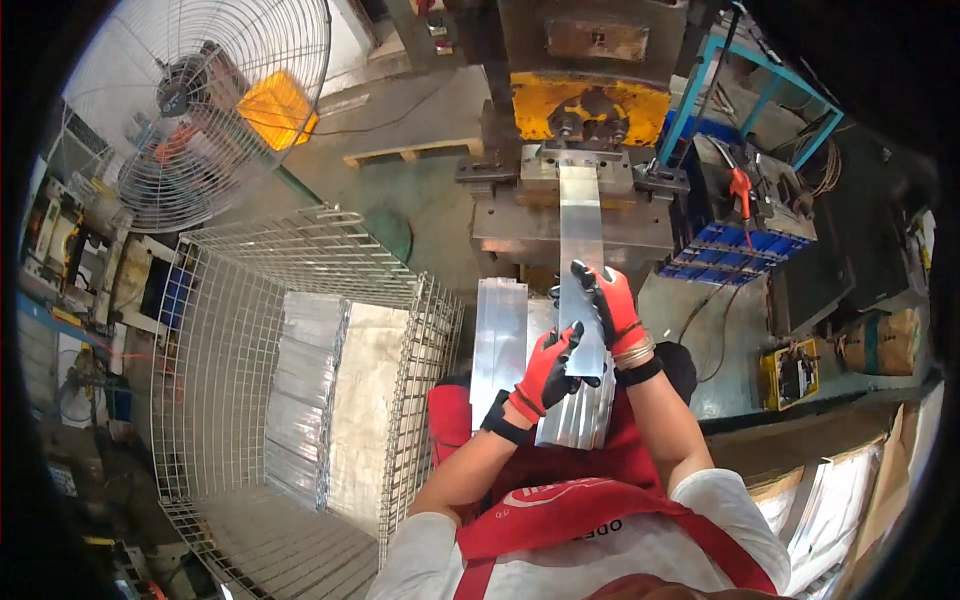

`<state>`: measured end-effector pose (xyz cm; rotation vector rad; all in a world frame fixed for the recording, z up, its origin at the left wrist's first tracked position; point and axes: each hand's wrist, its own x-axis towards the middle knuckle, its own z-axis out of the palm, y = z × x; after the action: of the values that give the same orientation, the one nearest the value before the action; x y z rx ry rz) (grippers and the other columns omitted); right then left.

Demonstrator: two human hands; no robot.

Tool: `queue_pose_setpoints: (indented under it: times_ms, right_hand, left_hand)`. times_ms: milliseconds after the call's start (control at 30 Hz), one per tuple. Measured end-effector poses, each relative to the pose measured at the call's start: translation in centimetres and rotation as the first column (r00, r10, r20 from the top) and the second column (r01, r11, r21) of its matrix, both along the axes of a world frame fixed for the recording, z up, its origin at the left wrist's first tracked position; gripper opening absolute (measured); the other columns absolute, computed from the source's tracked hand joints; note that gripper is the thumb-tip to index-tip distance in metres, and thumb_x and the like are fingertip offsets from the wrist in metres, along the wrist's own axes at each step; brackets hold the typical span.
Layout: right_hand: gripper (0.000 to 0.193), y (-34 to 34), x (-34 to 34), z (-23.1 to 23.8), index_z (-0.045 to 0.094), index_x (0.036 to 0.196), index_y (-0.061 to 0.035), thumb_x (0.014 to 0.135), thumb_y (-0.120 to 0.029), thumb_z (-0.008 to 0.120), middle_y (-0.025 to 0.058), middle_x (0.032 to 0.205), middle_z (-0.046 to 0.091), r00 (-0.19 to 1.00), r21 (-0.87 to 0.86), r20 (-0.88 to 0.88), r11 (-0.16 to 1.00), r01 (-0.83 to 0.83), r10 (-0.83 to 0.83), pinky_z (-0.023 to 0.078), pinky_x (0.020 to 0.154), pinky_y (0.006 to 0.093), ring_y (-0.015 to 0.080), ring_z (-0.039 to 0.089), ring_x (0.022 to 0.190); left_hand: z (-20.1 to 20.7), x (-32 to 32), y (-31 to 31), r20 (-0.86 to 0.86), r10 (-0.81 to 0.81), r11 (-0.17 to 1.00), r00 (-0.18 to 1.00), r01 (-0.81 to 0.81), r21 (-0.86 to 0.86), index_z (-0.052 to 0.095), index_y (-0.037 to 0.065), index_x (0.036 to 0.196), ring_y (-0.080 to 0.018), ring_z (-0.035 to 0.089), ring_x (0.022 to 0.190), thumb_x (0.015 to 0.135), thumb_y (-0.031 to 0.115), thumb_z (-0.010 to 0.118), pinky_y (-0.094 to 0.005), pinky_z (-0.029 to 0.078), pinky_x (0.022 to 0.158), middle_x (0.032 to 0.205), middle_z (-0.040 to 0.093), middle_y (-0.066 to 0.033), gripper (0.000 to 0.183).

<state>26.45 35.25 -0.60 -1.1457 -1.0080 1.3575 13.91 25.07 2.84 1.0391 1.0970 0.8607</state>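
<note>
A long, flat metal strip [581,235] runs away from me, its far end resting in the die [615,180] of a press [600,45]. My left hand [545,368], in a red and black glove, grips the strip's near end at its left edge. Farther up, my right hand [610,305], gloved alike, is closed on the strip's right edge. Left of the strip lies a stack of similar metal strips [501,330]. More metal strips [575,425] lie beneath my hands, over my lap; their far parts are partly covered.
At my left stands a wire mesh cage [420,330] holding bundled metal strips [300,350]. A large fan [180,100] is at the far left, near a wooden pallet [415,150]. To the right are a blue crate [735,250] with tools and a yellow basket [790,375].
</note>
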Motion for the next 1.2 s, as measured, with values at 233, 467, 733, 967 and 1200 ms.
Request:
queue_pose_setpoints:
  times_ms: [233, 467, 733, 967, 1200]
  right_hand:
    - [0.03, -0.7, 0.3, 1.2, 0.061, 0.083, -0.0021, 0.079, -0.032, 0.06, -0.0035, 0.068, 0.051, 0.995, -0.019, -0.043, 0.996, -0.092, 0.091, 0.034, 0.051, 0.0203, 0.0035, 0.041, 0.057]
    - [0.031, -0.1, 1.3, 0.5, 0.059, 0.096, 0.0044, 0.084, -0.023, 0.053, 0.005, 0.089, 0.06, 0.965, 0.089, -0.1, 0.968, -0.236, 0.244, 0.042, 0.071, 0.023, 0.0085, 0.054, 0.082]
    - [0.024, 0.7, 0.4, 2.1, 0.06, 0.083, -0.0018, 0.081, -0.026, 0.057, -0.0015, 0.072, 0.055, 0.995, 0.241, -0.034, 0.967, -0.088, 0.099, 0.039, 0.055, 0.021, 0.0056, 0.051, 0.065]
    - [0.026, 0.9, 0.2, 1.8, 0.054, 0.068, -0.0075, 0.078, -0.031, 0.062, -0.0075, 0.061, 0.042, 0.998, 0.102, 0.018, 0.993, -0.056, 0.054, 0.029, 0.046, 0.0213, 0.0034, 0.037, 0.053]
    - [0.02, 1.3, 0.3, 2.5, 0.061, 0.081, -0.0036, 0.077, -0.023, 0.063, -0.0046, 0.072, 0.054, 0.996, -0.048, -0.069, 0.997, -0.057, 0.054, 0.037, 0.056, 0.022, 0.0043, 0.046, 0.064]
  left_hand:
    - [-2.3, 1.0, -0.4, -0.012, 0.227, 0.845, 0.974, -0.191, 0.5, 0.052, 0.004, 0.101, -0.013, 0.05, 0.076, 0.076, 0.015, 0.057, -0.0278, 0.038, 0.054, 0.086, 0.052, -0.0052, 0.027]
    - [1.2, 1.1, 0.7, 0.086, 0.184, 0.983, 0.979, -0.183, -0.017, 0.053, 0.006, 0.079, -0.0048, 0.04, 0.045, 0.083, 0.023, 0.054, -0.0213, 0.033, 0.041, 0.061, 0.045, 0.0046, 0.017]
    - [-0.7, 0.0, 2.4, 0.246, 0.078, 0.995, 0.966, -0.06, -0.083, 0.05, 0.0, 0.097, -0.0185, 0.056, 0.065, 0.077, 0.022, 0.062, -0.0262, 0.047, 0.047, 0.079, 0.051, -0.0057, 0.032]
    - [-1.7, 0.0, 1.5, -0.086, 0.07, 0.949, 0.994, -0.04, 0.311, 0.046, 0.0, 0.116, -0.0279, 0.054, 0.087, 0.051, 0.011, 0.078, -0.0349, 0.045, 0.075, 0.096, 0.055, -0.0135, 0.073]
    - [-1.5, 0.6, 2.3, 0.278, -0.012, 0.982, 0.96, -0.041, 0.185, 0.053, 0.004, 0.084, -0.0168, 0.058, 0.06, 0.084, 0.024, 0.052, -0.0292, 0.052, 0.052, 0.074, 0.055, -0.0037, 0.02]
